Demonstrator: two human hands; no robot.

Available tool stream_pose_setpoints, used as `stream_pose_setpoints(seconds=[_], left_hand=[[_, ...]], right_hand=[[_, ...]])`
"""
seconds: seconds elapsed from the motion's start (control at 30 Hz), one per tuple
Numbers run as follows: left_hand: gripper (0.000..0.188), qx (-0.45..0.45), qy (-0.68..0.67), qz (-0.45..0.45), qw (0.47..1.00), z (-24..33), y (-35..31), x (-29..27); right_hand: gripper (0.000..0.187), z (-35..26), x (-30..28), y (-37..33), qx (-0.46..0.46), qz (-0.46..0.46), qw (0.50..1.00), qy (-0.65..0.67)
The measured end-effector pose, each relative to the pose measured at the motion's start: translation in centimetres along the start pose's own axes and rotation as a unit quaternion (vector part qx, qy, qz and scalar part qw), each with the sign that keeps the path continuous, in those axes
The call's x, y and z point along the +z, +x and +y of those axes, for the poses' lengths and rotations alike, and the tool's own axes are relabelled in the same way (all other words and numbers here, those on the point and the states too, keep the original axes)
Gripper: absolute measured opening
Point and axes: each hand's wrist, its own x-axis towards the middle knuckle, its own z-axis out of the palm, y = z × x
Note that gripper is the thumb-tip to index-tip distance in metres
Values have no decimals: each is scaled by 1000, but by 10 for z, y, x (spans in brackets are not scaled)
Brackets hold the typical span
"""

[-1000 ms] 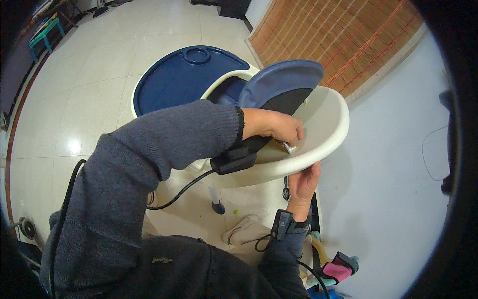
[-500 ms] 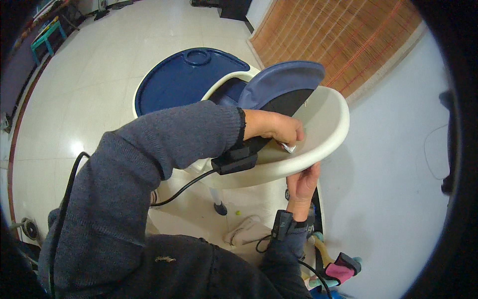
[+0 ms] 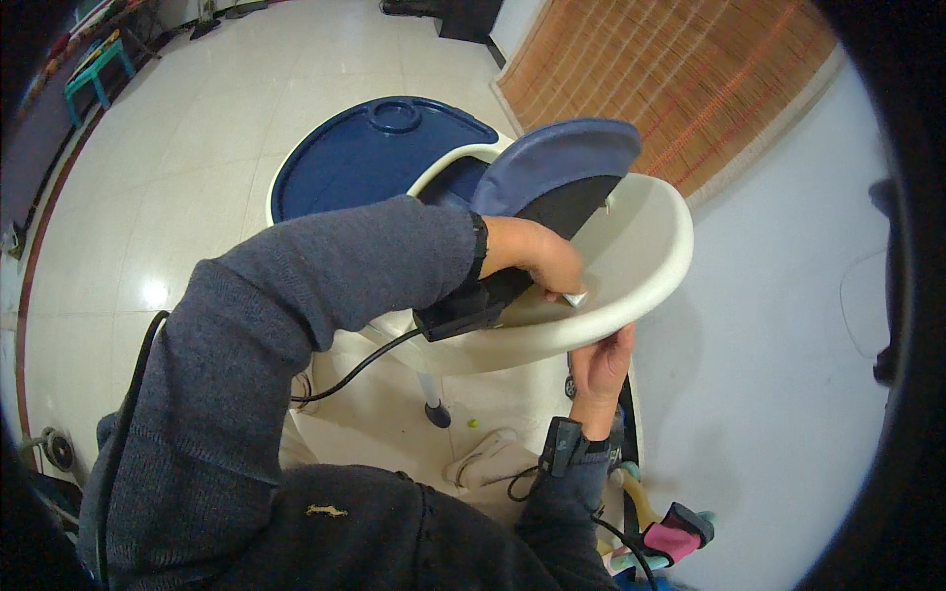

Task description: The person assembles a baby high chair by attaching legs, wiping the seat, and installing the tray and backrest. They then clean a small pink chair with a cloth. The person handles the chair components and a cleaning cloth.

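Observation:
A high chair has a cream seat shell [image 3: 645, 246], and its blue padded cushion [image 3: 562, 163] is tipped forward, showing a black underside. Reaching into the gap behind this cushion, my left hand [image 3: 547, 258] is closed on a small white wipe [image 3: 574, 298] against the shell's inner wall. The fingertips of that hand are partly hidden. From below, my right hand [image 3: 601, 362] grips the shell's outer side near the rim, palm showing, some fingers hidden behind it.
The high chair's blue tray [image 3: 360, 163] with a round cup recess lies beyond my left arm. A pale wall [image 3: 778, 325] stands close on the right, with a bamboo blind [image 3: 670, 79] behind the chair. A pink-and-black object [image 3: 675, 534] is at lower right.
My left hand has moved slightly left and down along the inside of the shell with the wipe. My right hand stays at the shell's outer side.

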Motion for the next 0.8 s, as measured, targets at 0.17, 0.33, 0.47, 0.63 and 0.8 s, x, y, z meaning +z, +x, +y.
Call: stream_pose_setpoints(seconds=[0.17,0.33,0.47,0.63,0.8], left_hand=[[33,-36,-153,24,987,1,-5,3],[27,-24,-186,13,982,-4,6,4],[26,-57,-190,3,980,-8,19,3],[29,-38,-93,40,994,-4,24,7],[31,-48,-18,116,992,12,14,13]], right_hand=[[51,0,-2,0,3,-2,1000,-13],[55,2,-6,-1,0,5,1000,-24],[56,3,-9,-2,-2,7,1000,-29],[58,2,-10,-5,7,-4,1000,-24],[61,3,-7,-4,9,-6,1000,-11]])
